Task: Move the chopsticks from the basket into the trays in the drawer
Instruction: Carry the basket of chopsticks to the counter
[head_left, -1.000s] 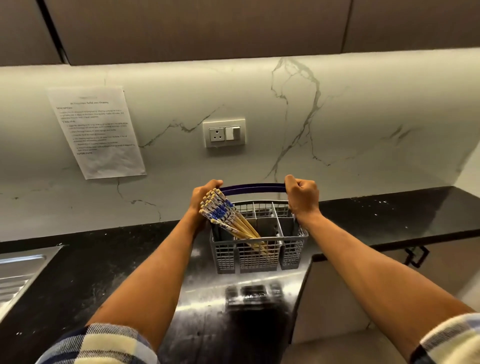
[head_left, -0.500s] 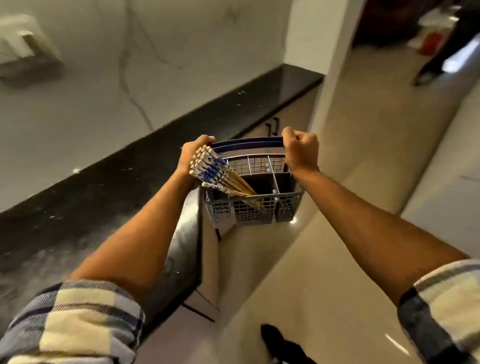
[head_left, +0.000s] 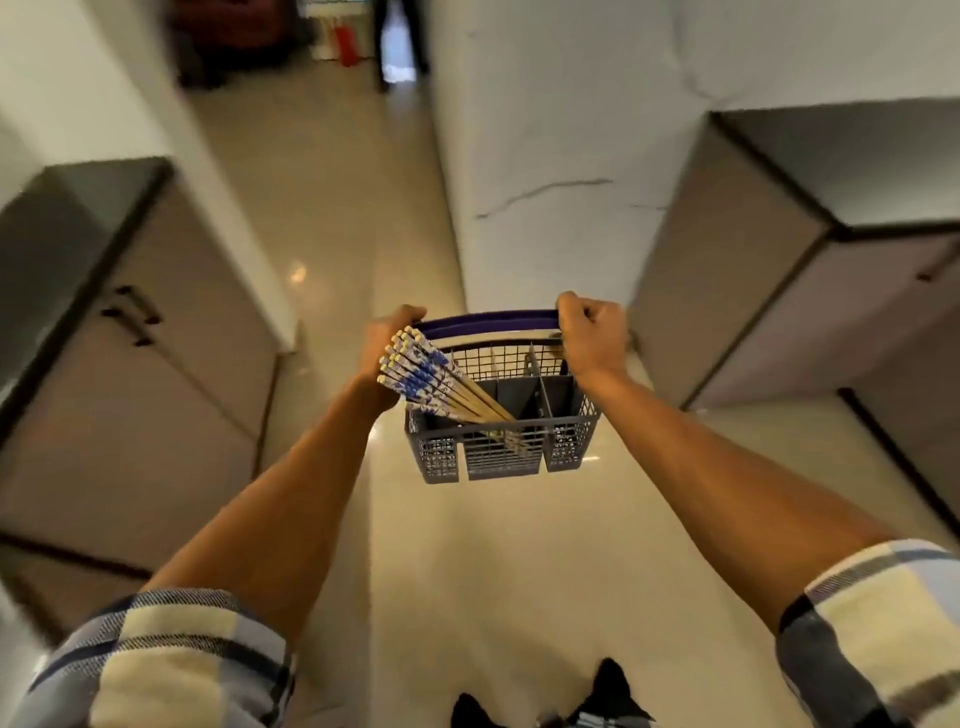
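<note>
You are holding the grey cutlery basket (head_left: 506, 441) in the air in front of you, over the pale glossy floor (head_left: 498, 571), with both arms stretched out. Your left hand (head_left: 387, 345) is wrapped around the left end of the basket's purple handle (head_left: 488, 319), and your right hand (head_left: 592, 332) is clenched in a fist around its right end, so the basket hangs level between them.

The chopsticks (head_left: 441, 382) are in the basket as one bundle. Their plain wooden ends sit down in a front compartment near the middle, and their blue-and-white patterned tops lean out over the left rim, just beside your left wrist. The other compartments are too dark to read.

To your left stands a cabinet (head_left: 130, 374) with dark handles under a dark surface (head_left: 62, 208); to your right is another cabinet (head_left: 769, 291) with a dark-edged top. A white marbled wall (head_left: 561, 145) rises straight ahead between them. Your plaid sleeves (head_left: 171, 670) frame the bottom corners, and dark footwear (head_left: 608, 691) shows at the lower edge.
</note>
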